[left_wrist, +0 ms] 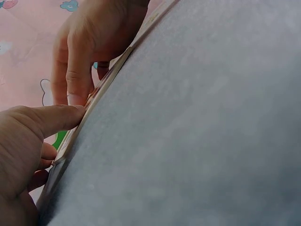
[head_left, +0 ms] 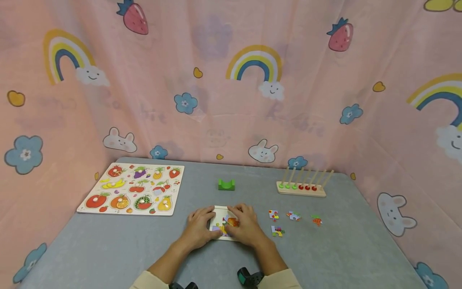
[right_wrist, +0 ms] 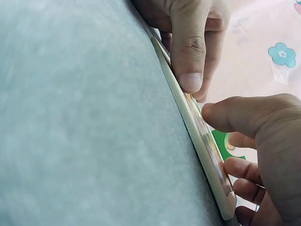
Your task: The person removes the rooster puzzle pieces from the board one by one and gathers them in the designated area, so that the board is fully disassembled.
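Note:
A small wooden-framed jigsaw puzzle (head_left: pixel 221 210) lies on the table before the person, with several colourful pieces in it. The left hand (head_left: pixel 198 228) grips its left side, the thumb reaching over onto the pieces. On the right side, the right hand (head_left: pixel 248 225) holds the frame with curled fingers, its thumb over the pieces. Both thumbs come close together above the puzzle in the right wrist view, where the frame's pale edge (right_wrist: pixel 188 117) shows. The hands hide part of the pieces. Loose jigsaw pieces (head_left: pixel 277 231) lie to the right.
A fruit puzzle board (head_left: pixel 130 189) lies at the left. A green block with a curved notch (head_left: pixel 226 184) stands behind the hands. At the back right is a wooden peg stand (head_left: pixel 301 189) with green and red beads. A patterned pink curtain (head_left: pixel 216 132) surrounds the grey table (head_left: pixel 343 249).

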Action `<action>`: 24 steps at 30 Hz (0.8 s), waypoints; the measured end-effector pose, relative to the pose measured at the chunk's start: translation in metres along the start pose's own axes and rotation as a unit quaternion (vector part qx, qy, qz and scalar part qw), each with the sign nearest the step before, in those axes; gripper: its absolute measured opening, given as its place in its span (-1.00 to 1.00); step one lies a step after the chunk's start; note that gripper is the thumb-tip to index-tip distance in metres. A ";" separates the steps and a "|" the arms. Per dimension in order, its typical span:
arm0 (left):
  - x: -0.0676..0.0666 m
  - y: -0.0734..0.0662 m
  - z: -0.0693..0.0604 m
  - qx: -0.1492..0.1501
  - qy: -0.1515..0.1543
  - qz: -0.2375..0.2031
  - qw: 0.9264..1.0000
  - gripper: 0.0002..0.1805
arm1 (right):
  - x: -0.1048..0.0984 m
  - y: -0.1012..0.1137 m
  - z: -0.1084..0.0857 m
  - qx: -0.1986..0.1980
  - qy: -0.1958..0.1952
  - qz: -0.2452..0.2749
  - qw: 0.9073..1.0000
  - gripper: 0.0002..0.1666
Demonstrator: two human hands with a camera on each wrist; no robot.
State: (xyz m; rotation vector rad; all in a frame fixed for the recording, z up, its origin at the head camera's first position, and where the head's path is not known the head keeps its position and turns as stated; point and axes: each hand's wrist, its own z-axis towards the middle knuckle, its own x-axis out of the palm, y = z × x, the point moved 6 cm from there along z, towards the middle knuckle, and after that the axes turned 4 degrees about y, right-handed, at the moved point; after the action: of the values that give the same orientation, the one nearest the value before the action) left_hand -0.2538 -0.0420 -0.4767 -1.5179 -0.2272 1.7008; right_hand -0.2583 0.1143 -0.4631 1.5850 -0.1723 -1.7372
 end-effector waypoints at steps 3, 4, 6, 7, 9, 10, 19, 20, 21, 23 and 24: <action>0.000 0.000 0.000 0.002 -0.002 0.002 1.000 -0.37 | 0.003 -0.002 0.001 0.005 0.009 -0.021 1.000 -0.40; 0.000 -0.001 0.000 0.003 -0.003 0.003 1.000 -0.37 | 0.004 -0.002 0.001 0.007 0.012 -0.026 1.000 -0.42; -0.001 -0.001 0.000 0.004 -0.004 0.002 1.000 -0.38 | 0.005 -0.003 0.001 0.010 0.016 -0.035 0.999 -0.48; -0.001 -0.001 0.000 0.004 -0.005 0.001 1.000 -0.38 | 0.005 -0.003 0.002 0.010 0.016 -0.038 0.999 -0.51; -0.001 -0.001 0.000 0.005 -0.005 0.001 1.000 -0.38 | 0.006 -0.003 0.002 0.010 0.015 -0.038 0.999 -0.56; -0.001 -0.001 0.000 0.005 -0.005 0.001 1.000 -0.38 | 0.006 -0.003 0.002 0.012 0.015 -0.035 0.999 -0.57; 0.000 -0.001 0.000 0.005 -0.002 0.003 1.000 -0.37 | 0.004 -0.003 0.000 -0.008 -0.016 -0.008 1.000 -0.56; 0.000 0.000 0.000 0.005 -0.003 0.005 1.000 -0.37 | 0.003 -0.002 -0.001 -0.015 -0.021 -0.006 1.000 -0.55; 0.000 0.000 0.000 0.005 -0.004 0.005 1.000 -0.37 | 0.003 -0.001 -0.001 -0.021 -0.024 -0.005 0.999 -0.54; 0.000 -0.001 0.001 0.005 -0.006 0.006 1.000 -0.37 | 0.002 0.000 -0.002 -0.031 -0.026 -0.001 0.999 -0.53; 0.000 -0.001 0.001 0.005 -0.006 0.007 1.000 -0.38 | 0.002 0.001 -0.002 -0.034 -0.026 0.000 0.999 -0.53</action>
State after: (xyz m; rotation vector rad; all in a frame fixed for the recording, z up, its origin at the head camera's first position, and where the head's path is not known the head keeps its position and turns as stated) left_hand -0.2539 -0.0412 -0.4763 -1.5058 -0.2146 1.7190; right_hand -0.2559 0.1131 -0.4646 1.4918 -0.1361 -1.7673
